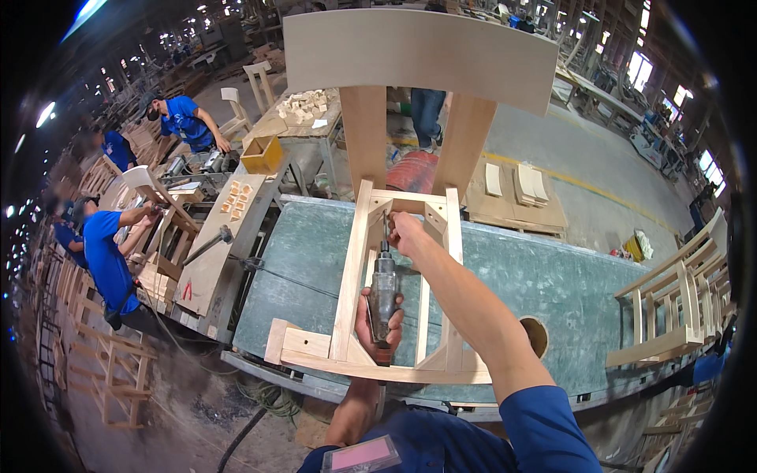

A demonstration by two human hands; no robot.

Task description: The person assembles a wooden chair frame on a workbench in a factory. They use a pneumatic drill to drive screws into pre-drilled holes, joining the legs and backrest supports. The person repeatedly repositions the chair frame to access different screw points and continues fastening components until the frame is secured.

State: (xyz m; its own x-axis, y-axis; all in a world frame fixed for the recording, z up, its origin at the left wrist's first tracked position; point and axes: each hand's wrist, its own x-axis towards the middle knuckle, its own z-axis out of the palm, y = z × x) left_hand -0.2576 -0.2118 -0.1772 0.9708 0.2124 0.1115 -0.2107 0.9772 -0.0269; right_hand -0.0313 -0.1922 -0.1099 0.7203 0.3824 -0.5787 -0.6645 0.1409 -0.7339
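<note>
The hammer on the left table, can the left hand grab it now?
Probably not: the left hand is gripping the power driver, and the hammer lies on another table.

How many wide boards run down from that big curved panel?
2: the left board and the right board, both below the curved panel. No third shows in the gap between them.

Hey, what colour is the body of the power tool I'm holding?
The power tool has a dark grey body, best seen in the head view.

Short navy sleeve [548, 426], clear pink-card badge [361, 456], bare hands [404, 234]
</note>
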